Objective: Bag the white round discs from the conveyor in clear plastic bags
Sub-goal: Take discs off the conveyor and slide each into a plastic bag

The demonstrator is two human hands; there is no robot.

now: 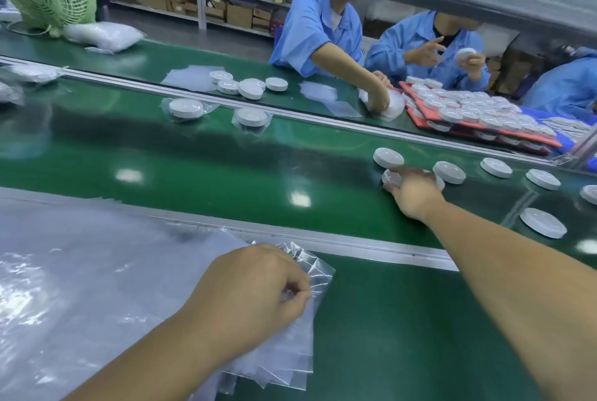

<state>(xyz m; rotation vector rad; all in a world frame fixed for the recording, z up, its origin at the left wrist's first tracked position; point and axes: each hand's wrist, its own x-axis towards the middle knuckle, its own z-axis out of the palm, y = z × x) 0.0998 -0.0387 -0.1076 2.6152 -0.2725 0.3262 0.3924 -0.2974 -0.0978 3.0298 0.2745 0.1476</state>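
Glossy green conveyor belt (226,168) mirrors the lamps; white discs (449,172) look smooth plastic; clear bags (284,352) crinkled, shiny film.

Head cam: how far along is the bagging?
Done: two bagged discs lie on the belt at upper left. In hand: the right hand grips one bare disc on the belt, while the left hand pinches a clear bag off the stack. Left: at least six loose discs wait to the right, and the gripped one is not yet bagged.
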